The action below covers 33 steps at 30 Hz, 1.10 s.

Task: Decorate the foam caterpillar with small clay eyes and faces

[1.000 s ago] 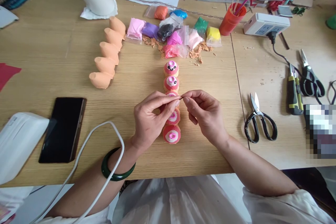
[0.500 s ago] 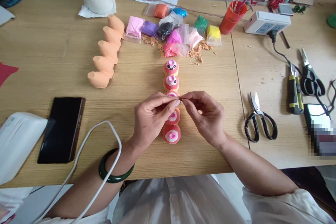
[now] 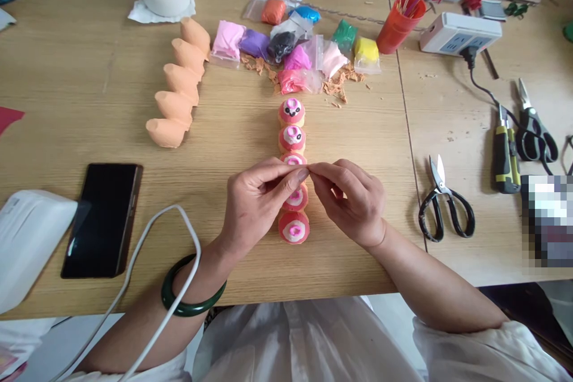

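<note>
My left hand [image 3: 255,203] and my right hand [image 3: 351,200] meet fingertip to fingertip above the table, both pinched on one tiny piece that is too small to name. Directly under them runs a row of round pink and orange clay-topped segments [image 3: 292,137], the farthest one bearing a small face. The hands hide the row's middle part. A dark green bangle [image 3: 188,304] circles my left wrist.
Small bags of coloured clay [image 3: 295,48] lie beyond the row, with an orange egg-carton strip [image 3: 179,86] to their left. Scissors [image 3: 443,203], a cutter [image 3: 504,152] and more scissors [image 3: 535,125] lie right. A black phone [image 3: 102,218], a white device [image 3: 27,245] with cable, a red cup [image 3: 396,27] and power strip [image 3: 461,33] surround.
Both hands stay pinched together; my right hand's fingers have curled in slightly closer to the left. The view has shifted a little.
</note>
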{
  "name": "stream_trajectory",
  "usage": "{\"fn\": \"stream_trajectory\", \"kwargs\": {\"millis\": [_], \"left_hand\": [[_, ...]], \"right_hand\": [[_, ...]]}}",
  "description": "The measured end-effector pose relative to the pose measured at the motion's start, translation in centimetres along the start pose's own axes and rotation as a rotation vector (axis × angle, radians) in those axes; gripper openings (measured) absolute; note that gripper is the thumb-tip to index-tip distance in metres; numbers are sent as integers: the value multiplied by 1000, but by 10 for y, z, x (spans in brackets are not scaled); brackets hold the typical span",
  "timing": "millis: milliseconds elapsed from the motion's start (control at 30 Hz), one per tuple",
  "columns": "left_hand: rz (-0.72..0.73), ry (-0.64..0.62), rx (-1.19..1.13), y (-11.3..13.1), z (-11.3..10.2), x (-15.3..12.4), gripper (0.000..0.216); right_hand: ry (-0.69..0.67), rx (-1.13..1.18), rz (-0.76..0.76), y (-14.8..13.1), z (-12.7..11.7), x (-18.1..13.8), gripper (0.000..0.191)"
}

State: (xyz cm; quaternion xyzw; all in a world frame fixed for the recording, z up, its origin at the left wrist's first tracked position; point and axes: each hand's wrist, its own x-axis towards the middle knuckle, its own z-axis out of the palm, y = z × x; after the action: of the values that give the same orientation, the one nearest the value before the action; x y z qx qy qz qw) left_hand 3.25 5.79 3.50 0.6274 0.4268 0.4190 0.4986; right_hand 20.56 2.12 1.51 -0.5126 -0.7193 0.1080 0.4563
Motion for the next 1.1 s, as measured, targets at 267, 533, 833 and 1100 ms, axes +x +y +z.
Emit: {"fn": "stream_trajectory", "kwargs": {"millis": [267,533,833,1100], "left_hand": [[-90,2,-44,-8,-3,1,20],[-183,82,-263,-7,1,3,24],[133,92,37,-3,2,-1,12],[53,43,-15,-2,2,-1,19]], "right_hand": [[26,64,-46,-3,-2,2,24],[-33,865,825,-17,-2,14,33],[-97,1113,924,-20,-1,15,32],[-63,1073,890,-18,-1,16,36]]}}
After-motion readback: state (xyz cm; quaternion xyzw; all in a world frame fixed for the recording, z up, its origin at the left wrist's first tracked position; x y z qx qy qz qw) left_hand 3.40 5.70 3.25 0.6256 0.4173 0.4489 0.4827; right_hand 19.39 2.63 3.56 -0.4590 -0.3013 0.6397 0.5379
